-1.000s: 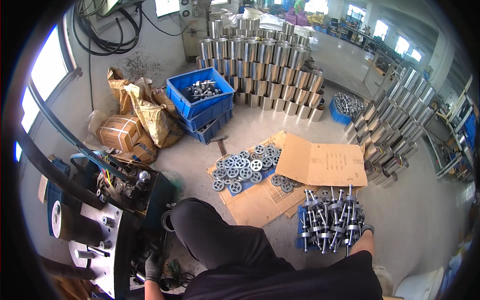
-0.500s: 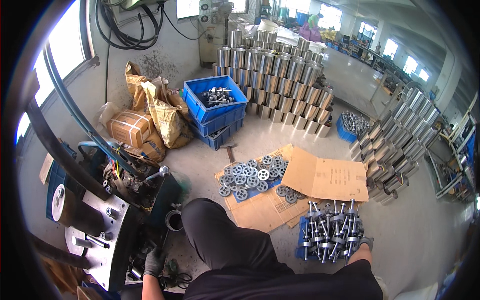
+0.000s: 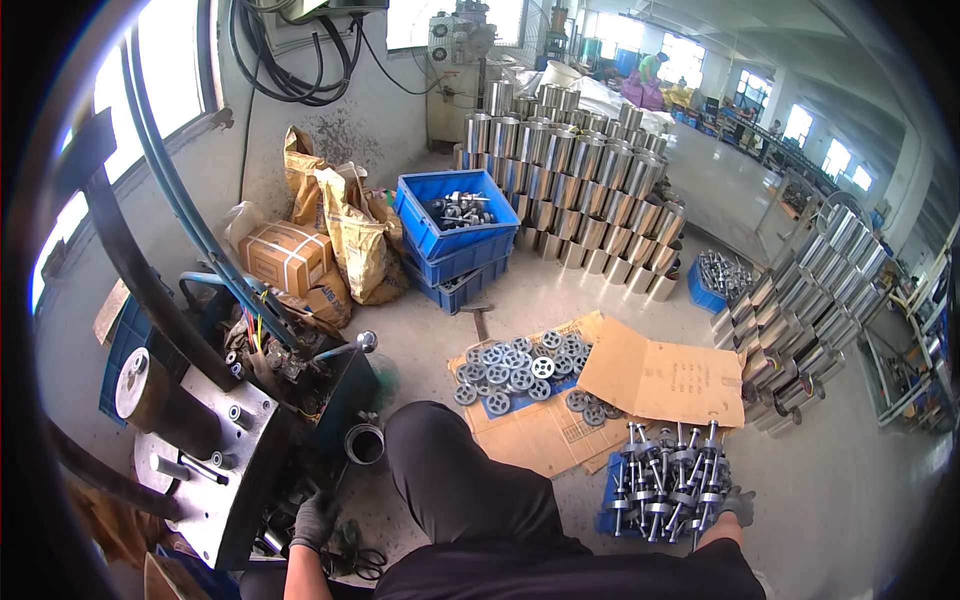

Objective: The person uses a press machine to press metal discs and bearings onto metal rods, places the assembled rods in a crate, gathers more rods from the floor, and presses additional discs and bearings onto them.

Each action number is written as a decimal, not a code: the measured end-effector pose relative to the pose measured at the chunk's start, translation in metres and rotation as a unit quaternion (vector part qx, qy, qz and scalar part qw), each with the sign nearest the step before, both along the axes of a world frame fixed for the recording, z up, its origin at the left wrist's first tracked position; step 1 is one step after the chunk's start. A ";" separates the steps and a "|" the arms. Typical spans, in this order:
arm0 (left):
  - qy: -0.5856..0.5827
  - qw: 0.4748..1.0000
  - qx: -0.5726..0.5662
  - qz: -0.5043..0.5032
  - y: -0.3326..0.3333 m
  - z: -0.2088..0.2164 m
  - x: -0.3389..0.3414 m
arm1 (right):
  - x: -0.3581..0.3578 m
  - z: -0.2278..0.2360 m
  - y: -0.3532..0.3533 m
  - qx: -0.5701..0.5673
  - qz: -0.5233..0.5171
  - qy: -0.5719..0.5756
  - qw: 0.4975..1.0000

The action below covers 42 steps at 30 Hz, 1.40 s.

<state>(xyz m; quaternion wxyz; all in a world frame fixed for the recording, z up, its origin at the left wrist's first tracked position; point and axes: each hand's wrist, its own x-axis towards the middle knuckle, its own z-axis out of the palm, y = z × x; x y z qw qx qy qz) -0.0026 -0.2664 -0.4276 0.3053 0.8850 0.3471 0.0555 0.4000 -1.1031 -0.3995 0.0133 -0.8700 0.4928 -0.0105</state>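
My left hand, in a grey glove, is low beside the metal plate of a machine. Its fingers look curled together among dark parts, and whatever they hold is hidden. My right hand, also gloved, lies at the right edge of a heap of metal shafts with round rotors. The fingers seem loosely apart, with no part visible in them. The heap fills a blue crate. On the machine plate stand a thick cylinder and several small bushings.
Spoked grey discs lie on flattened cardboard, near an open carton flap. Behind are a hammer, stacked blue crates, paper sacks and stacked shiny cylinders. A black cup stands by my knee.
The whole view has shifted, so everything sits slightly lower and further right. My right hand shows a little more at the heap's edge; my left hand stays beside the machine.
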 end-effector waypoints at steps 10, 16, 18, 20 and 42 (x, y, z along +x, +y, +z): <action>0.052 0.998 0.020 -0.014 0.001 -0.004 -0.004 | -0.008 -0.021 -0.035 0.067 -0.032 -0.093 0.993; 0.052 0.999 0.004 0.014 0.002 -0.018 -0.008 | 0.004 -0.040 -0.061 0.178 -0.108 -0.129 0.970; 0.059 0.998 0.013 0.005 0.006 -0.025 -0.009 | 0.007 -0.045 -0.068 0.199 -0.128 -0.127 0.963; 0.066 0.998 0.024 -0.002 0.012 -0.033 -0.011 | 0.008 -0.049 -0.070 0.165 -0.119 -0.104 0.974; -0.022 0.999 0.003 0.042 -0.007 0.049 -0.002 | 0.181 -0.038 -0.014 0.099 0.240 -0.077 0.963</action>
